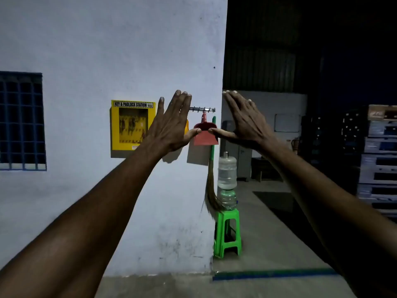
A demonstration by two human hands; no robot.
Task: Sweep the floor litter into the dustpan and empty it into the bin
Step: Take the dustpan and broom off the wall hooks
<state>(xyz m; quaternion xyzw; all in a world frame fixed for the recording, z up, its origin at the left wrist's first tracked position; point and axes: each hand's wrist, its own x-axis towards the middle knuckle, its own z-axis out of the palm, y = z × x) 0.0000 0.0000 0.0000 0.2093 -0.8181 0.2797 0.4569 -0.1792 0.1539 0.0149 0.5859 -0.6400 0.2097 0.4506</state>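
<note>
A red dustpan (205,137) hangs by its handle from a metal hook rail (202,109) on the white wall. A broom with a green handle (212,153) and brown bristles hangs from the same rail, just right of the dustpan. My left hand (171,123) and my right hand (242,121) are raised in front of me, backs toward the camera, fingers spread, thumbs pointing at each other across the dustpan. Both hands hold nothing and are well short of the wall. No litter or bin is in view.
A yellow key and padlock station (131,125) is on the wall left of the rail. A green plastic stool (227,233) with a water jug (227,171) stands at the wall corner. Stacked pallets (378,160) line the dark right side. A blue line (272,274) crosses the concrete floor.
</note>
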